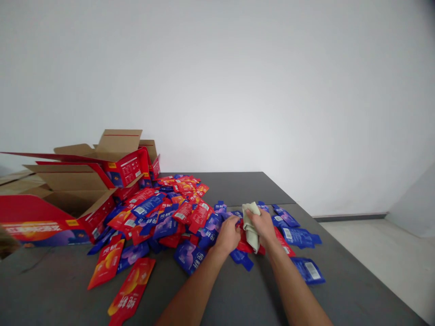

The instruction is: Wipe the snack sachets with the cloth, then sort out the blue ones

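My right hand is closed around a folded, pale green cloth. The cloth hangs over a red pouch, which is partly covered by it. At the pouch's left edge, my left hand has its fingers curled in a grip, the fingertips partly hidden. A blue pouch lies just below, between my wrists. Left of my left hand, blue pouches and red pouches overlap in a heap.
Open red cardboard boxes stand at the left, flaps up. Several loose blue pouches lie near the right edge of the dark table. Two red-orange pouches lie at the front left. A white wall rises behind.
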The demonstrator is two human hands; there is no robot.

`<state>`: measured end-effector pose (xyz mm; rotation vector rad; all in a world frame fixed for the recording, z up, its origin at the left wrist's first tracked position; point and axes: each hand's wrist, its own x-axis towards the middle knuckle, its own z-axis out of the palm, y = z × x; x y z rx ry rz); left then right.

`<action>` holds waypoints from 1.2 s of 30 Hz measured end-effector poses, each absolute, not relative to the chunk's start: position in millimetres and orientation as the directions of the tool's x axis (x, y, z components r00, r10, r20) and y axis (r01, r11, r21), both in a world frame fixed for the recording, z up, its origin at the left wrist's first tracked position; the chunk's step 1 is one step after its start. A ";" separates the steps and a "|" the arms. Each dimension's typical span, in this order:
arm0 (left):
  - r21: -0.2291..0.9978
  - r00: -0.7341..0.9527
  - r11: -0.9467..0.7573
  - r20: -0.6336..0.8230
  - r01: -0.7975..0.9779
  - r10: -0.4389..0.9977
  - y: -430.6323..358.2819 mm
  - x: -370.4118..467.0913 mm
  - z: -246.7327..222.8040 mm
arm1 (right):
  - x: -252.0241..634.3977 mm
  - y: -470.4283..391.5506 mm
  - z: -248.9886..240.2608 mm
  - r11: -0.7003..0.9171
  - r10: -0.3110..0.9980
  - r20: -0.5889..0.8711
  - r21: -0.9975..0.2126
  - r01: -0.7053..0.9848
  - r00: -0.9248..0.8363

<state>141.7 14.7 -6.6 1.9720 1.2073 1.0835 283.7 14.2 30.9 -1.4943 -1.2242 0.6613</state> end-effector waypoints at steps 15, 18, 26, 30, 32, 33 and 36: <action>0.658 0.233 -0.470 0.418 0.589 0.878 20.0 128.4 6.6 | 293.3 8.2 40.8 0.112 0.951 0.121 -0.993 0.048 0.285; 0.685 0.069 -0.379 0.434 0.622 0.898 18.9 101.6 20.4 | 286.0 3.2 61.7 0.160 0.961 0.192 -0.973 0.168 0.197; 0.902 -0.203 -0.170 0.267 0.397 0.942 14.6 56.7 21.0 | 242.2 0.6 71.5 0.346 0.935 0.343 -0.825 0.446 -0.090; 0.978 -0.183 -0.127 0.157 0.167 0.970 15.4 53.5 12.1 | 228.5 -0.5 59.0 0.334 0.940 0.327 -0.839 0.430 -0.094; 0.967 -0.153 -0.172 0.201 0.188 0.967 13.6 54.6 14.8 | 227.1 -2.7 54.6 0.271 0.960 0.275 -0.887 0.373 -0.042; 0.951 -0.135 -0.206 0.242 0.231 0.961 12.1 55.4 17.6 | 227.2 -3.9 52.6 0.239 0.969 0.247 -0.910 0.339 -0.019; 0.880 -0.114 -0.296 0.360 0.371 0.926 7.3 57.0 26.4 | 228.6 -7.4 46.4 0.195 0.980 0.200 -0.953 0.231 -0.003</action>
